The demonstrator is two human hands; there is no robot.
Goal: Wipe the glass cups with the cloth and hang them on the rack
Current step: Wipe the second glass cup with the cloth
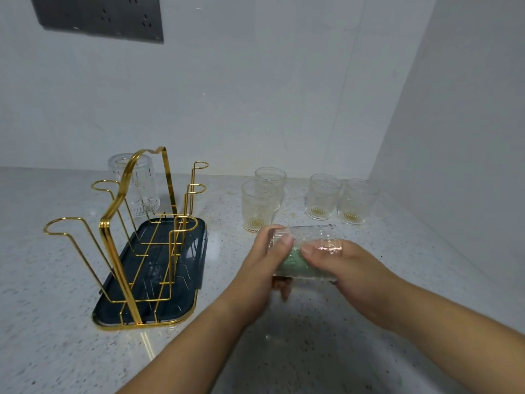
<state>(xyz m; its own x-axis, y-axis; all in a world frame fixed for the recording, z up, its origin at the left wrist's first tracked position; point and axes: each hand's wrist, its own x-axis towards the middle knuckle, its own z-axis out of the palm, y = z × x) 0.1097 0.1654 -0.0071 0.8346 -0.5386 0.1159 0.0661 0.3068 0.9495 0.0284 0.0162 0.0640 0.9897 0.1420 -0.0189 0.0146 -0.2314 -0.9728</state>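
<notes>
Both hands are holding one glass cup [308, 243] on its side just above the table [56, 322], in front of the person and to the right of the rack [113, 223]. The left hand [261, 265] is gripping the cup's left end, with the thumb lying over the top and the fingers curling underneath. The right hand [355, 268] is clasping the right end, its thumb pressing across the near wall of the glass. Its other fingers are hidden or only blurring through the glass. A green cloth [295, 261] is showing through the cup's lower half, between the two thumbs. I cannot tell whether it is sitting inside the cup or behind it.

The gold wire rack is standing on a dark tray [196, 251] at the left of the table. A hung cup [136, 189] is sitting upside down over a rear prong, behind the rack's tall handle.

Four more are standing upright on the table beyond the hands. The front-left cup [258, 206] is overlapping the back-left cup [271, 177] from this view. Well apart to the right, the third cup [324, 197] is standing just beside the far-right cup [358, 201], near the corner of the wall [255, 95].

A dark socket plate [99, 15] is showing on the wall at the upper left.
</notes>
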